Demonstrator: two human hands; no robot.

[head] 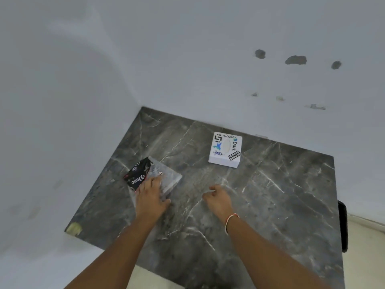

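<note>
A white wall (62,101) stands on the left, and a dark gray stone table (270,205) with thin white lines sits in the corner against it. On the near left corner of the table there is a small yellow patch (74,228). Farther in, on the left part of the table, lies a black packet (137,174) with the word "Dove" on it. It seems to sit inside the left end of a clear bag (168,176), which lies flat on the stone. The left hand (149,199) rests on top of the near part of this bag. Its fingers are stretched out flat and press down on the plastic; they do not curl around it. Just to the right, apart from the bag, is the right hand (217,200). It is over bare stone near the middle of the table, its fingers are loosely bent, and it holds nothing. A thin white and orange band (231,221) goes around its wrist. Behind the right hand, near the back wall, sits a white box (226,150) covered in stickers, well apart from both hands. Higher up on the wall are three dark holes (295,60). At the far right edge of the table a dark thing (342,226) shows, too hidden to tell what it is.
</note>
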